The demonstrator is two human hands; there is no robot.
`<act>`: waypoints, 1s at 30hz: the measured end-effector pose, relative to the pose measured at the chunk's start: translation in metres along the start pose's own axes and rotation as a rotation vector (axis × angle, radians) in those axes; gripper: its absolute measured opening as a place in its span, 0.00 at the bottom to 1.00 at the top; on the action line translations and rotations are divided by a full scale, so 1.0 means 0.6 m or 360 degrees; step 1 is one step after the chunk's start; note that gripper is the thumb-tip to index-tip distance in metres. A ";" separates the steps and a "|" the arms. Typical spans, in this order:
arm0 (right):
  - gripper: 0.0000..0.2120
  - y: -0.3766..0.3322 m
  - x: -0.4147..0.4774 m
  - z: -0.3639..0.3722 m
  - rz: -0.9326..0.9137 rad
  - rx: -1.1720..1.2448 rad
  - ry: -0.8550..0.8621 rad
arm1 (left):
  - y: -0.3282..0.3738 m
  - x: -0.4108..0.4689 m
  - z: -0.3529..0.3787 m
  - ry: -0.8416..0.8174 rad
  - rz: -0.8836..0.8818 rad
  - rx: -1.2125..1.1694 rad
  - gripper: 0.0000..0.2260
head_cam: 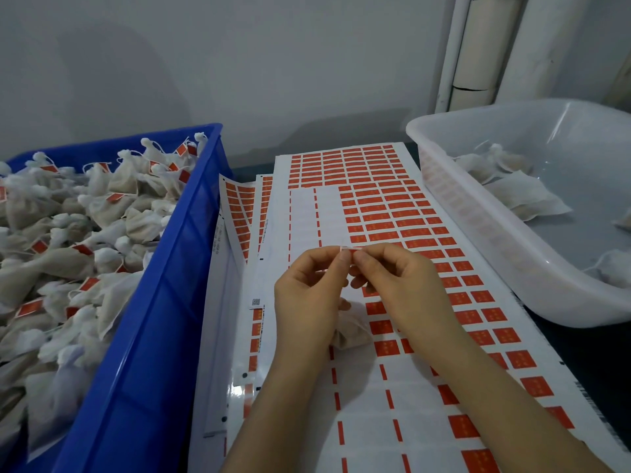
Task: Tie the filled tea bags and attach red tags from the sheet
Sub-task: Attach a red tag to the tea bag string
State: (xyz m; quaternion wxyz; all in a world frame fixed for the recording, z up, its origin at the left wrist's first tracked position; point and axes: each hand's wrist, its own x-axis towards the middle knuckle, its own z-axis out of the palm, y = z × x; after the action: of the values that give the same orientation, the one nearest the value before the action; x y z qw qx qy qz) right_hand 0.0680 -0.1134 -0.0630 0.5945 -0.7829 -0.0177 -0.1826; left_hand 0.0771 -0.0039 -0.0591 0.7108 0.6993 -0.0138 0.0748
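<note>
Both hands meet over the middle of the tag sheet (403, 206), which carries rows of red tags and several peeled blank strips. My left hand (307, 295) and my right hand (399, 285) pinch one small red tag (349, 248) between thumbs and forefingers, fingertips nearly touching. A filled tea bag (351, 332) hangs or lies just below my hands, partly hidden by both palms. Its string is too fine to make out.
A blue crate (160, 302) on the left is heaped with tied, tagged tea bags. A translucent white tub (485, 244) on the right holds a few untagged bags. More tag sheets (239, 213) lie under the top one. A grey wall stands behind.
</note>
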 end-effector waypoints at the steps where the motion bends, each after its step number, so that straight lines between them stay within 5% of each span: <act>1: 0.08 0.001 0.000 0.000 -0.0004 -0.0003 0.0006 | 0.000 0.001 0.000 0.0011 -0.0001 -0.0006 0.03; 23: 0.12 0.009 -0.003 0.012 -0.0239 -0.0179 0.0061 | -0.016 0.015 0.006 0.0001 0.0104 0.0294 0.08; 30: 0.04 0.003 0.000 0.012 -0.0091 -0.0016 -0.0015 | -0.019 0.023 0.006 0.0053 0.0095 0.0287 0.09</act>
State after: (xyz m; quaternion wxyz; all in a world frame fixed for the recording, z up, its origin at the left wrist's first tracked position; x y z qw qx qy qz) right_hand 0.0702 -0.1073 -0.0660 0.5851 -0.7858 -0.0419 -0.1959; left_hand 0.0924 -0.0064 -0.0683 0.6427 0.7583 -0.0160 0.1083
